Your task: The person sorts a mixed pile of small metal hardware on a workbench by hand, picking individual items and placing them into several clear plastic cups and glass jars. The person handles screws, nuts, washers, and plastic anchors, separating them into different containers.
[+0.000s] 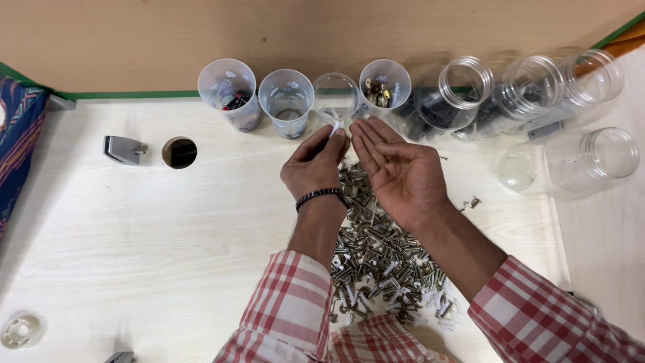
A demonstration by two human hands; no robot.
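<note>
While left hand [314, 166] pinches a small white plastic anchor [334, 128] below the clear plastic cups [336, 98], right hand [396, 168] lies open-palmed, empty, over the heap of metal screws [379, 259]; clear jars [537, 87] stand right.

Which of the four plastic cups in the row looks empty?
The third cup from the left, right above the left hand's fingertips. It looks clear and empty; the other three hold small parts.

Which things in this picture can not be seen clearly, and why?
Head view:
- Small white piece at the left hand fingertips: too small to identify.
- Part of the screw pile: hidden under both forearms and the right hand.
- Contents of the jar lying on its side: dark, blurred behind plastic.
- White round thing, bottom left: cut off by the edge.
</note>
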